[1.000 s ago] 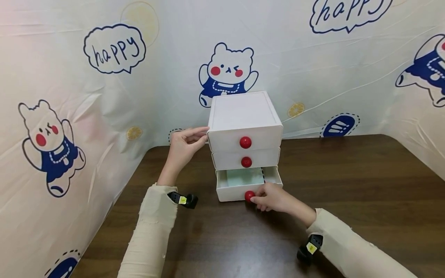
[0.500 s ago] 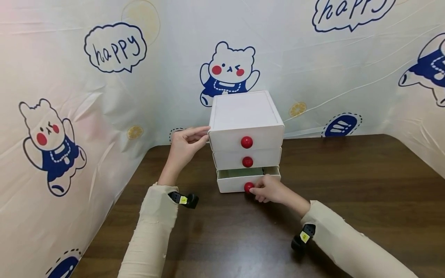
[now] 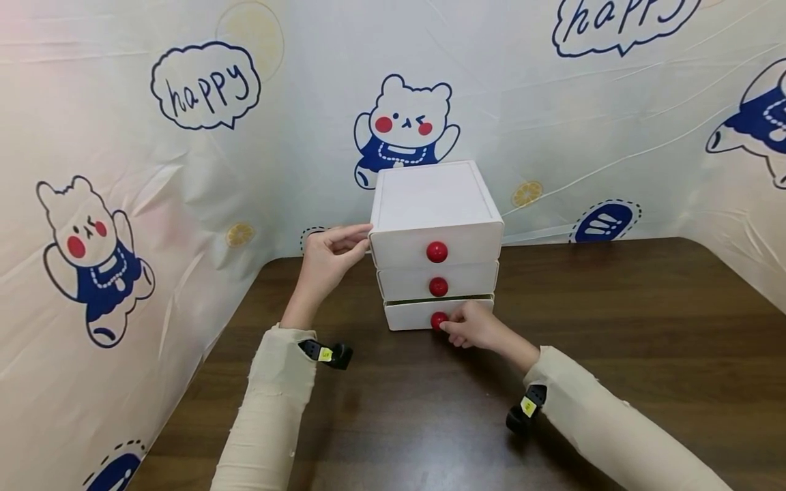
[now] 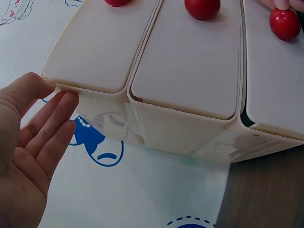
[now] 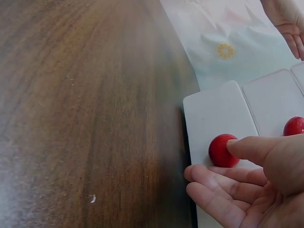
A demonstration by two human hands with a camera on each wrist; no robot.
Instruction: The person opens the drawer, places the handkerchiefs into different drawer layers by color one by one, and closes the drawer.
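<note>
A white three-drawer storage box [image 3: 436, 194] stands on the table, each drawer front bearing a round red knob. The bottom drawer [image 3: 408, 316] sits almost flush, with a thin dark gap above its front. My right hand [image 3: 475, 325] pinches its red knob [image 5: 221, 151], thumb on one side and fingers on the other. At the box's upper left front corner, my left hand [image 3: 328, 259] touches the edge with nearly straight fingers [image 4: 59, 111] and thumb. The top drawer [image 3: 399, 249] and middle drawer [image 3: 402, 281] are pushed in. The bottom drawer's contents are hidden.
Dark wooden table [image 3: 393, 423] lies under the box and both forearms. Behind and to the sides hangs a pale cloth [image 3: 307, 136] printed with cartoon bears and lettering, close to the table's back edge. Each wrist wears a small black camera [image 3: 331, 354].
The bottom drawer has slid back into the box, its pale green contents passing out of sight. My right hand has moved with the knob; the left hand has stayed at the corner.
</note>
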